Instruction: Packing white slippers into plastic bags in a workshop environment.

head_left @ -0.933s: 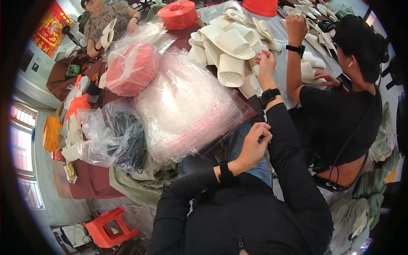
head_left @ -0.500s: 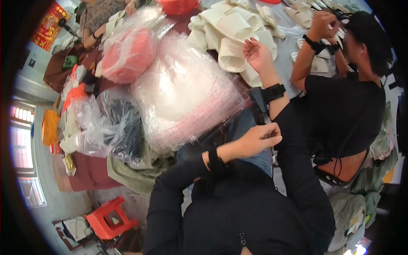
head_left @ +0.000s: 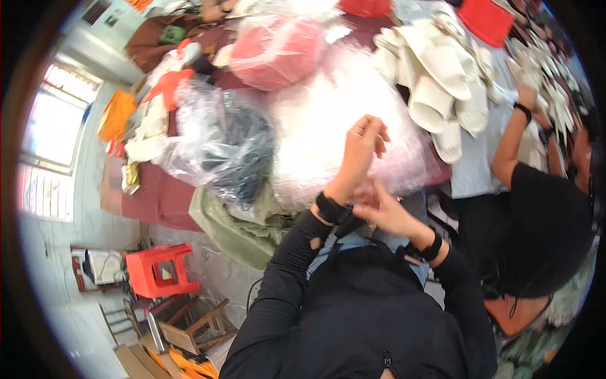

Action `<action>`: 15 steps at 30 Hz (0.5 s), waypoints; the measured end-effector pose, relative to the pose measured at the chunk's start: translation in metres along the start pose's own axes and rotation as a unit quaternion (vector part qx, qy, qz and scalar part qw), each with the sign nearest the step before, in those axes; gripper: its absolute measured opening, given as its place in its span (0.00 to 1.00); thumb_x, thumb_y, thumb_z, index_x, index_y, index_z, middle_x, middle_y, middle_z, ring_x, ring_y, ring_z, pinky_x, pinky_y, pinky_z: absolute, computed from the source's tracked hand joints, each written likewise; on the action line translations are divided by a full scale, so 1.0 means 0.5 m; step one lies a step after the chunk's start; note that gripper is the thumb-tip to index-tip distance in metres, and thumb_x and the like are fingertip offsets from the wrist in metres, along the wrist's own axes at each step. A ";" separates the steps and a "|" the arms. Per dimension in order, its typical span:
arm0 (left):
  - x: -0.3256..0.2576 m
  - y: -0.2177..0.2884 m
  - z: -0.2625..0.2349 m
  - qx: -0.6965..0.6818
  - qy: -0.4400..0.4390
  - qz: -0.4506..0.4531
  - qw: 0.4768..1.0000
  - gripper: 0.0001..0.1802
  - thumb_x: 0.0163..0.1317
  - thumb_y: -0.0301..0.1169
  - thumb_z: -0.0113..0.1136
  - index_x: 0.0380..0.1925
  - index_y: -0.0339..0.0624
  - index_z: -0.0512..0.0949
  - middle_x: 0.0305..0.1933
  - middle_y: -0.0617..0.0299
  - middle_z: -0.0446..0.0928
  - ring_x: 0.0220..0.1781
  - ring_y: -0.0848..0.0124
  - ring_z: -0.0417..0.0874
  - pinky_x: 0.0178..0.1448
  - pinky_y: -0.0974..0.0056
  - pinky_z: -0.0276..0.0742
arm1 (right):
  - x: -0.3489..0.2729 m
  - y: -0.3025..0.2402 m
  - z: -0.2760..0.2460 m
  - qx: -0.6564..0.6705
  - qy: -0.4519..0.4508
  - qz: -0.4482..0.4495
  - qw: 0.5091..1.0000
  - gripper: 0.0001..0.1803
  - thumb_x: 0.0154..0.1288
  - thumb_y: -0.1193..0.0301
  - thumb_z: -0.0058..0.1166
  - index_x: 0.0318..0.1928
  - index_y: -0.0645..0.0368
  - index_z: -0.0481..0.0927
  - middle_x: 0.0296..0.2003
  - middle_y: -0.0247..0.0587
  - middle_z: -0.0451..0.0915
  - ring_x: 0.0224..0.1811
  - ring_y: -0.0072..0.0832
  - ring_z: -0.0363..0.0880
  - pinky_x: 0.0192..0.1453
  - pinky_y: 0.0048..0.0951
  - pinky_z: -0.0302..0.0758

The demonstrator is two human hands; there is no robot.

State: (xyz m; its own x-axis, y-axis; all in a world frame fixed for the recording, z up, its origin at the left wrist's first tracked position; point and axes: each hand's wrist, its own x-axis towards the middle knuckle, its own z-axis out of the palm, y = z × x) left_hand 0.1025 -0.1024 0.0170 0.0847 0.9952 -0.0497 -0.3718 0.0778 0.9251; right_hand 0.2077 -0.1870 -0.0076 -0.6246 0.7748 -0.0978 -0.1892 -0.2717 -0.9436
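Desk: I see a dark-red cover on the desk (head_left: 161, 203), its front crowded with goods.
Co-worker: on my right a person in black (head_left: 536, 230) bends forward, arms reaching toward more slippers.
Clear bags: the stack of clear plastic bags (head_left: 309, 142) lies flat on the desk, straight in front of me, pinkish along its near edge.
Slippers: a heap of cream slippers (head_left: 435, 104) sits just right of the bags.
Dark bundle: left of the stack, dark stuff shows through a crumpled clear bag (head_left: 237, 151).
Red bundle: a plastic-wrapped red bundle (head_left: 278, 57) rests behind the stack.
Stool: a red stool (head_left: 161, 273) stands on the floor, lower left.
Left hand: my left hand (head_left: 366, 146) is over the stack, fingers loosely curled; whether they pinch anything, I cannot tell.
Right hand: my right hand (head_left: 386, 211), blurred, is partly open and empty beside the left wrist; contact is unclear.
Wristbands: black bands (head_left: 433, 245) circle both wrists.
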 end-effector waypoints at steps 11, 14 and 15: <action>-0.080 0.011 -0.040 0.291 -0.010 0.144 0.946 0.10 0.61 0.32 0.49 0.28 0.36 0.72 0.23 0.53 0.72 0.24 0.63 0.73 0.31 0.63 0.68 | -0.003 0.010 0.029 -0.273 -0.140 0.099 0.947 0.26 0.57 0.66 0.57 0.54 0.65 0.67 0.39 0.45 0.78 0.39 0.25 0.76 0.45 0.24 0.70; -0.083 -0.002 -0.073 0.375 0.003 0.202 0.905 0.08 0.60 0.31 0.49 0.31 0.36 0.73 0.26 0.54 0.74 0.27 0.64 0.75 0.31 0.65 0.70 | 0.013 0.013 0.008 -0.234 -0.063 0.000 0.970 0.16 0.57 0.72 0.55 0.46 0.65 0.73 0.36 0.43 0.79 0.38 0.25 0.78 0.40 0.25 0.73; -0.083 -0.006 -0.078 0.378 0.021 0.206 0.902 0.08 0.60 0.31 0.49 0.31 0.36 0.73 0.26 0.54 0.74 0.27 0.64 0.75 0.31 0.65 0.70 | 0.018 0.002 -0.004 -0.293 -0.028 -0.001 0.956 0.14 0.57 0.74 0.53 0.45 0.65 0.73 0.36 0.44 0.79 0.37 0.27 0.78 0.39 0.24 0.72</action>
State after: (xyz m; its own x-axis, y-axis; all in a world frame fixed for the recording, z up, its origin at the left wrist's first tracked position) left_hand 0.0639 -0.1417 0.0018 0.0421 0.9329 0.3577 0.3748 -0.3466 0.8599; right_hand 0.2034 -0.1793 -0.0102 -0.6669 0.7391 -0.0949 0.2562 0.1079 -0.9606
